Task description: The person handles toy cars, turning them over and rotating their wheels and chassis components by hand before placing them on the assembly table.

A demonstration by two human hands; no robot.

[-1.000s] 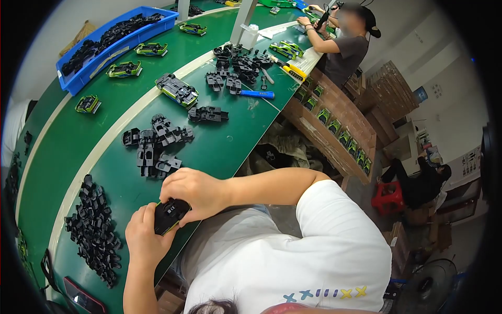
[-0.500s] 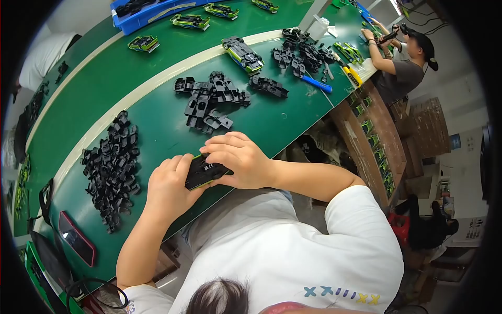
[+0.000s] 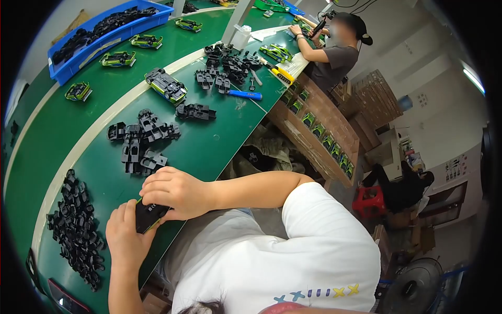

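Observation:
Between both hands is a toy car [image 3: 149, 214], its black underside facing up and a thin green edge showing. My left hand [image 3: 125, 235] is closed around its near left end. Across its other end, my right hand [image 3: 175, 193] is closed with the fingers over the top. Just beyond the hands lies a loose group of black plastic car interiors [image 3: 137, 138]. A heap of small black plastic parts [image 3: 76, 230] is to the left of my left hand. Farther up the table, another toy car [image 3: 166, 86] rests upside down.
A blue-handled tool [image 3: 244, 94] and a yellow-handled cutter [image 3: 282, 74] lie near more black parts [image 3: 230, 65]. Several toy cars [image 3: 118, 58] sit on the green belt beside a blue bin [image 3: 94, 44]. Another person [image 3: 332, 55] works at the far end. A phone [image 3: 68, 298] lies at lower left.
The camera view has swung right, so the table and hands appear farther left and lower. Both hands still hold the toy car, its underside still facing up.

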